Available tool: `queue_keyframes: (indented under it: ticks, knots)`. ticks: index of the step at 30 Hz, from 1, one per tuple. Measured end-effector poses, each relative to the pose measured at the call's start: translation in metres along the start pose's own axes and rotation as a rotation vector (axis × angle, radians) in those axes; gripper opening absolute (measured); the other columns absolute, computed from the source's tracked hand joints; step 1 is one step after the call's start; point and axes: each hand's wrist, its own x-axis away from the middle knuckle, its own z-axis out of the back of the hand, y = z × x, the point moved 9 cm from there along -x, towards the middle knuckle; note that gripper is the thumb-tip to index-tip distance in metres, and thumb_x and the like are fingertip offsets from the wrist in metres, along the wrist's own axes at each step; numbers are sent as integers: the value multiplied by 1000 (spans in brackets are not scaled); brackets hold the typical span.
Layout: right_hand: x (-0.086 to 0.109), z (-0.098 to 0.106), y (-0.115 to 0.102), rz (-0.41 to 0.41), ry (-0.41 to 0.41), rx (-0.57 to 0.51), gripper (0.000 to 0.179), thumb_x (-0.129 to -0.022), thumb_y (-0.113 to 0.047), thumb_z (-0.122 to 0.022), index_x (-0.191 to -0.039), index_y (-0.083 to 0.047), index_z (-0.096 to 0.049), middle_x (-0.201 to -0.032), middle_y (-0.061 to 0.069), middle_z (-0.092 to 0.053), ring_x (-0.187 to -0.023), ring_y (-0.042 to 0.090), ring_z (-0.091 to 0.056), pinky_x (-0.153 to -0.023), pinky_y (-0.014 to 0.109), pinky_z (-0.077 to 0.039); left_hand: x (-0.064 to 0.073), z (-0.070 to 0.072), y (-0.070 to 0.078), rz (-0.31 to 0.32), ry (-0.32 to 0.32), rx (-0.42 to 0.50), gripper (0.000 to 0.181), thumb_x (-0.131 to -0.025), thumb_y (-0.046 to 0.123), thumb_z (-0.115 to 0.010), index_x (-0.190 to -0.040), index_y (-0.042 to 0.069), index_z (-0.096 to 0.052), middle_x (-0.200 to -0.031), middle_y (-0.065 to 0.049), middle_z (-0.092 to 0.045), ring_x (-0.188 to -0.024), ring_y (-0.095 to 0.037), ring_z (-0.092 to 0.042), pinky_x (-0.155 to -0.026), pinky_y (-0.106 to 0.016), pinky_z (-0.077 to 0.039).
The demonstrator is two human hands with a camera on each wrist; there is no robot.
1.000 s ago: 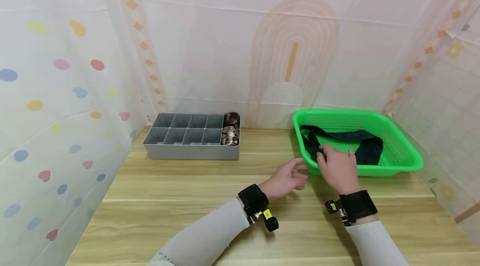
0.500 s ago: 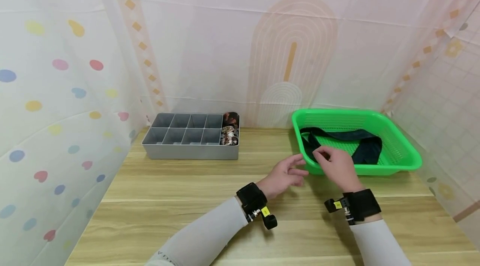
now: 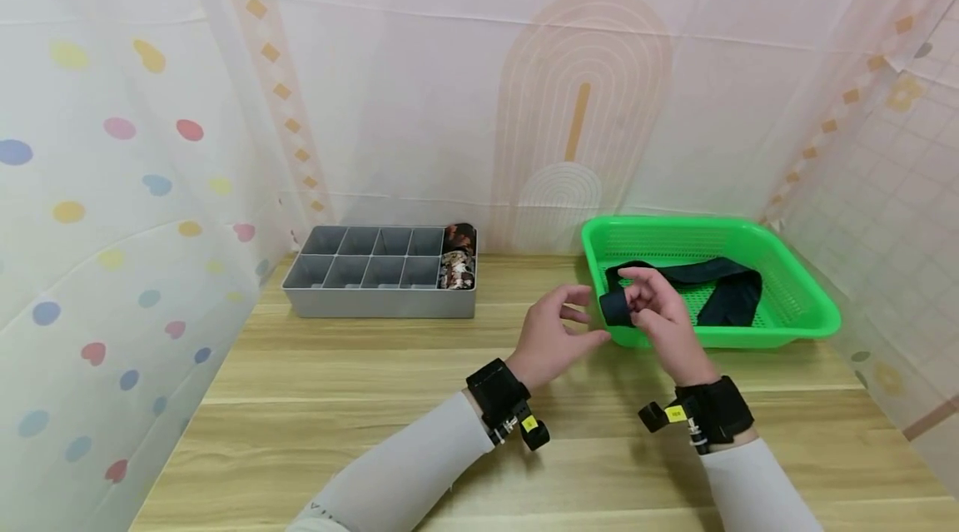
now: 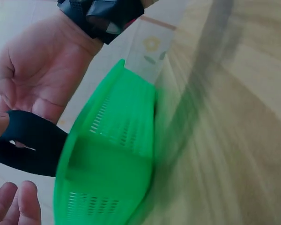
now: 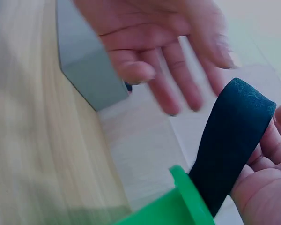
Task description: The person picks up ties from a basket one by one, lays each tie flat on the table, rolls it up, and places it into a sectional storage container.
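A dark navy necktie lies loosely in the green basket, with one end lifted over the near left rim. My right hand pinches that end, which bends into a small loop. In the right wrist view the raised part of the necktie runs up from the basket rim to the right fingers. My left hand is just left of the loop, its fingers spread and apart from the cloth. The left wrist view also shows the folded loop of the necktie beside the basket wall.
A grey divided organizer stands at the back left of the wooden table. Dark patterned rolled cloths sit in its right-hand compartments. Printed curtains hang behind and at both sides.
My right hand has raised the necktie's end from inside the basket to above its near left rim. My left hand has turned and spread its fingers beside it.
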Motion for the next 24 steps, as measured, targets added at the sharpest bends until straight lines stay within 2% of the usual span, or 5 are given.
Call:
queue_keyframes:
  ticks: [3, 8, 16, 20, 24]
  knots:
    - [0, -9, -2, 37, -1, 35, 63, -89, 23, -32, -138, -12, -53, -97, 4, -53, -80, 18, -46, -72, 28, -39, 1, 3, 8, -60, 26, -62, 53, -87, 15, -88, -136, 12, -67, -126, -6, -71, -104, -22, -75, -80, -21, -60]
    - [3, -11, -10, 129, 88, 274, 48, -89, 25, -35, -129, 5, -53, -95, 14, -56, -80, 11, -54, -76, 18, -46, 2, 6, 13, -97, 67, -142, 20, -90, 10, -84, -109, 11, -80, -102, -3, -79, -86, -6, -73, -75, -18, -59]
    - [4, -16, -11, 178, 107, 290, 46, -85, 27, -37, -122, 9, -57, -88, 21, -67, -84, 3, -67, -79, 14, -56, 0, 7, 11, -87, 75, -186, 27, -88, 8, -86, -114, 10, -79, -92, -3, -76, -80, -2, -71, -74, -16, -58]
    - [5, -19, -17, 289, 130, 456, 51, -77, 27, -46, -119, 4, -63, -99, 17, -69, -90, 15, -63, -81, 19, -48, -2, 15, 12, -90, 121, -234, 9, -93, 11, -81, -101, 13, -81, -85, 1, -75, -77, -2, -67, -71, -18, -55]
    - [5, -20, -17, 341, 145, 678, 54, -73, 15, -64, -125, 0, -65, -120, 20, -65, -111, 35, -55, -99, 40, -42, -2, 25, 22, -112, 164, -180, 3, -93, 12, -76, -96, 11, -78, -88, -1, -74, -81, -6, -67, -70, -21, -57]
